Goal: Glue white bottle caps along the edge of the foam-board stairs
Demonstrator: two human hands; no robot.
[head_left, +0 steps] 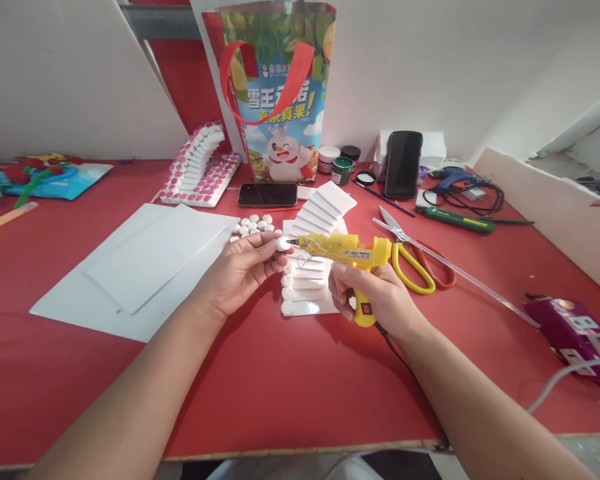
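Observation:
Between the thumb and fingers of my left hand (247,263) is a small round white piece (283,244). My right hand (367,293) is wrapped round the handle of a yellow hot glue gun (335,245), its orange light lit and a clear glue stick (470,273) sticking out behind. The nozzle points left and is at the white piece; whether it touches, I cannot tell. Below both hands lies a small white stepped model (307,288), with several round pieces along its left edge. More loose round white pieces (250,225) lie behind my left hand.
White foam sheets (95,280) lie to the left. Scissors (415,267), a green-handled tool (457,220) and a purple box (575,333) are at right. Along the back are a pink-and-white stepped model (195,173), a carrier bag (280,100), two phones (267,195) and paint jars (342,171).

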